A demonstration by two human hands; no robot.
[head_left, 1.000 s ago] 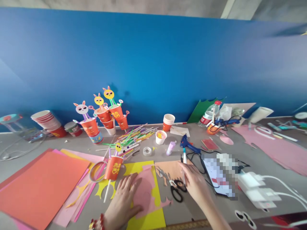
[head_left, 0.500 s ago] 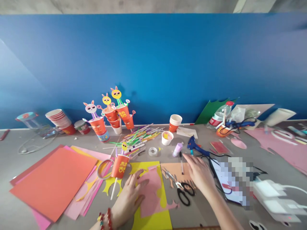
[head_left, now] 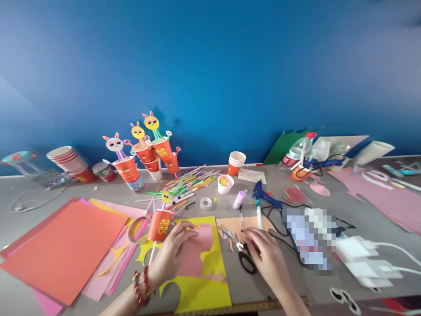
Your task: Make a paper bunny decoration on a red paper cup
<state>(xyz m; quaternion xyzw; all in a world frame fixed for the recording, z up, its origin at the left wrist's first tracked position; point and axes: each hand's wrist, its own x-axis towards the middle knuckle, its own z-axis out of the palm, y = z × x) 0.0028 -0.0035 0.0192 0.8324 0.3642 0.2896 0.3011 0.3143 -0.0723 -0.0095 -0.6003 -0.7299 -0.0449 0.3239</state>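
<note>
My left hand (head_left: 176,248) rests on a cut pink paper (head_left: 199,250) lying over a yellow sheet (head_left: 213,296), its fingers stretched across the pink paper's left part. Just left of it, a red cup figure on a straw (head_left: 160,224) leans over a roll of tape (head_left: 137,229). My right hand (head_left: 263,250) is over the black-handled scissors (head_left: 246,262), fingers bent and apart, hiding part of one handle loop. The scissors lie flat, blades pointing away to the left, on an orange paper (head_left: 226,224). A pen (head_left: 242,219) and a blue-tipped white stick (head_left: 259,215) lie beyond those fingers.
Orange and pink sheets (head_left: 66,250) are stacked at left. Behind stand cup figures with rabbit heads (head_left: 126,169), loose straws (head_left: 187,186) and paper cups (head_left: 237,163). A blue glue gun (head_left: 265,194), its cable and white chargers (head_left: 365,259) take up the right side.
My right hand has moved left and nearer, from beside the pen to the scissors, uncovering the white stick. My left hand has shifted slightly; the pink paper lies a little differently. The view has tilted down.
</note>
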